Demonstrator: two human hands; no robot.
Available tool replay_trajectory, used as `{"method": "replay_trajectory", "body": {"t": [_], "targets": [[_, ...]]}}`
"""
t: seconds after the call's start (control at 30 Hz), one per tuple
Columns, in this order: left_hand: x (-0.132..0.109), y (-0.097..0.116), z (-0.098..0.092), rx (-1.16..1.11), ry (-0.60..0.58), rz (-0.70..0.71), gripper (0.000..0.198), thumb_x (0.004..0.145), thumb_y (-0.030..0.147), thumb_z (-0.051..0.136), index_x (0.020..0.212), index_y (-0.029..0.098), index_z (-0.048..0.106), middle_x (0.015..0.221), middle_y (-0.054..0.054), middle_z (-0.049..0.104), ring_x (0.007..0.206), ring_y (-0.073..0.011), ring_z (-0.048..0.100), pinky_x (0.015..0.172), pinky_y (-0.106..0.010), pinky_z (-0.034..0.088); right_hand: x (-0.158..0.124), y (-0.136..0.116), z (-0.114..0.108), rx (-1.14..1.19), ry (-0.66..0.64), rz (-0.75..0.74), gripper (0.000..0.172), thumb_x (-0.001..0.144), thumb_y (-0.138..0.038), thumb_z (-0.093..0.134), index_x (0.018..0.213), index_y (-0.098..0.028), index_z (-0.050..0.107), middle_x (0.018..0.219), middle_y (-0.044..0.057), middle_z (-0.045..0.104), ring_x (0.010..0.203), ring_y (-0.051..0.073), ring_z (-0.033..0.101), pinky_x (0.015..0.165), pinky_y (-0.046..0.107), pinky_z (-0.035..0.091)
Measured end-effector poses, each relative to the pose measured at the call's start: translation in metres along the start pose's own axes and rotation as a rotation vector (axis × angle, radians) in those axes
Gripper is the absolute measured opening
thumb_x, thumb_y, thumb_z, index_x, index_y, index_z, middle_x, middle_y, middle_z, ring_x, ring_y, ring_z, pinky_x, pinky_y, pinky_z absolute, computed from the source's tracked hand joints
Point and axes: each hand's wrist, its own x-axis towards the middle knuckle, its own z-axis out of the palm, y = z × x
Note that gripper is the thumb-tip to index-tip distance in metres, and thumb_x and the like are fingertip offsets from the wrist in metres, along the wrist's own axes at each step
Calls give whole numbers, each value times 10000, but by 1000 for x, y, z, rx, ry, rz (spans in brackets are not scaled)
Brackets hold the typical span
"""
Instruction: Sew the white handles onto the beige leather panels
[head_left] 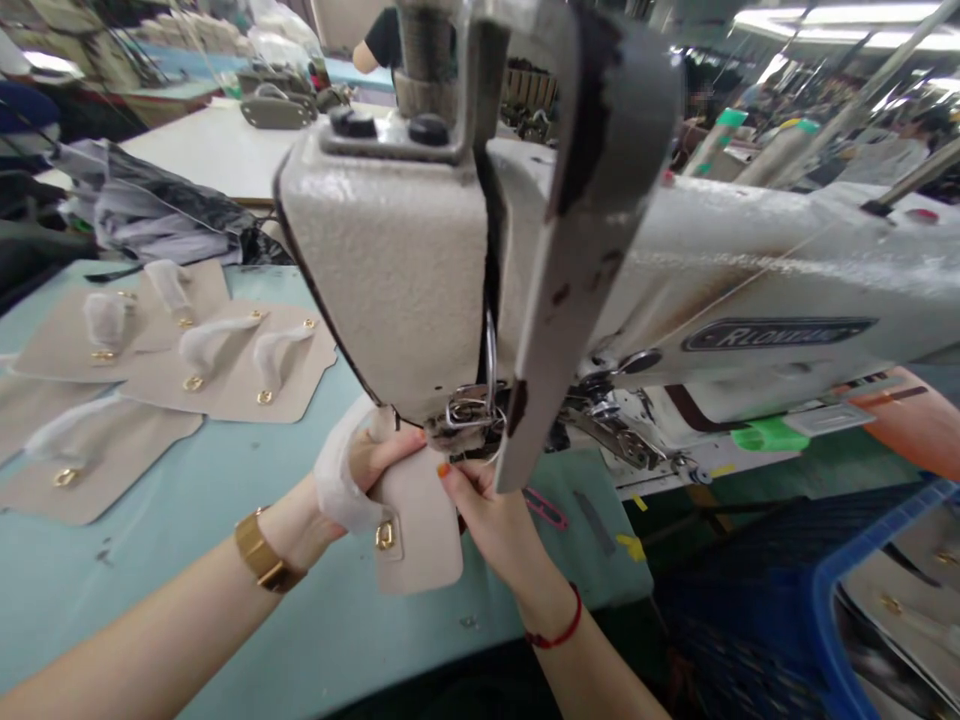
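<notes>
A beige panel (421, 555) lies under the head of the sewing machine (390, 270), near the front edge of the bench (330, 630). The left hand (367, 462), beneath the white-wrapped handle (334, 475), grips the panel's left side, fingers hidden from me; the right hand (495, 520) pinches its right edge. Matching pieces (292, 400) overlap toward the bench's left edge; a blue basket (821, 590) stands past the front right corner.
</notes>
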Motion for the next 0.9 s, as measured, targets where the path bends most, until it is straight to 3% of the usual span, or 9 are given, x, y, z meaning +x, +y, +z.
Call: {"method": "replay_trajectory", "body": {"t": [0.17,0.37,0.67,0.9], "targets": [[4,-8,-9,-74,-56,-65,355,667,276,813,988,159,716,725,-66,756,648,-247,712,591,-295,591,-1,-3,1,-57,18,23,372,893,-433,507,703,-126,596,611,-4,487,568,95,422,512,197,309],[9,-15,-6,-118,52,-43,358,581,220,860,910,148,738,644,-81,731,553,-239,690,485,-284,580,-2,-4,0,-109,34,18,363,868,-415,511,673,-119,587,597,-5,463,559,91,392,497,205,269],[13,-9,0,-229,140,16,228,538,182,854,729,149,733,526,-59,671,526,-260,688,470,-309,593,6,0,3,-79,59,-25,395,876,-442,489,628,-136,516,593,-10,423,559,89,358,499,211,256],[15,-5,0,-298,150,0,256,558,113,810,798,140,726,595,-75,693,628,-295,712,530,-341,608,10,-2,2,-134,80,-69,406,883,-415,482,580,-145,454,572,-20,353,555,84,317,502,224,227]]}}
